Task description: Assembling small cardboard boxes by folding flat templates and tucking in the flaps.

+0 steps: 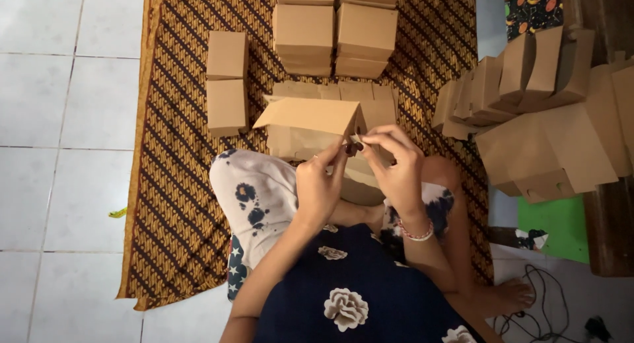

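Head view: left hand (318, 184) and right hand (395, 165) both pinch the edge flap of a half-folded brown cardboard box (310, 125) at frame centre, finished boxes (333, 33) stacked at 12 o'clock, flat blanks (541, 112) piled at 3 o'clock, patterned mat (172, 184) beneath.

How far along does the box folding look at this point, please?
Done: folded brown boxes are stacked at the top of the patterned mat, with two more boxes to their left. In hand: the left hand and right hand pinch a small dark piece at a partly folded box. Left: a pile of unassembled cardboard pieces lies on the right.
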